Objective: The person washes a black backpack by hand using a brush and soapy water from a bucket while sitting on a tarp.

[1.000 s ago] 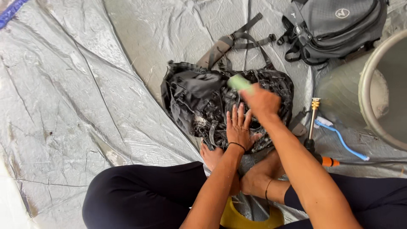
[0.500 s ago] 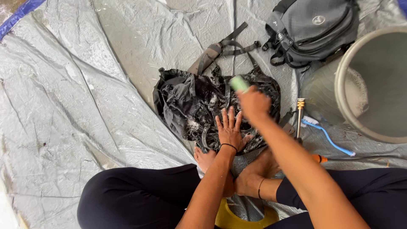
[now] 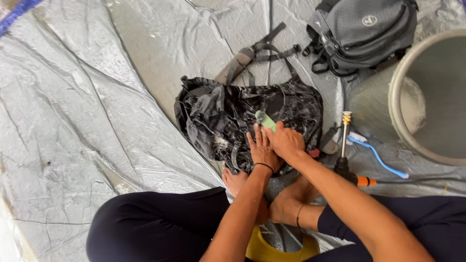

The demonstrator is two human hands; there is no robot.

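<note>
A wet black backpack (image 3: 228,111) lies flat on a grey tarp (image 3: 73,111) in front of my crossed legs. My left hand (image 3: 261,149) presses flat on the bag's near edge, fingers spread, a dark band at the wrist. Beside it, my right hand (image 3: 285,140) is closed around a light green brush (image 3: 265,120), whose head rests on the bag's fabric. The bag's tan and black straps (image 3: 252,53) trail away on the far side.
A second grey backpack (image 3: 361,31) sits at the far right. A large beige bucket (image 3: 403,126) stands on the right edge. A spray nozzle with brass tip and orange collar (image 3: 345,160) and a blue toothbrush (image 3: 378,157) lie beside it. A yellow stool (image 3: 264,245) shows under me.
My right hand has drawn the green brush down toward me across the bag, beside my left hand. The view has shifted slightly.
</note>
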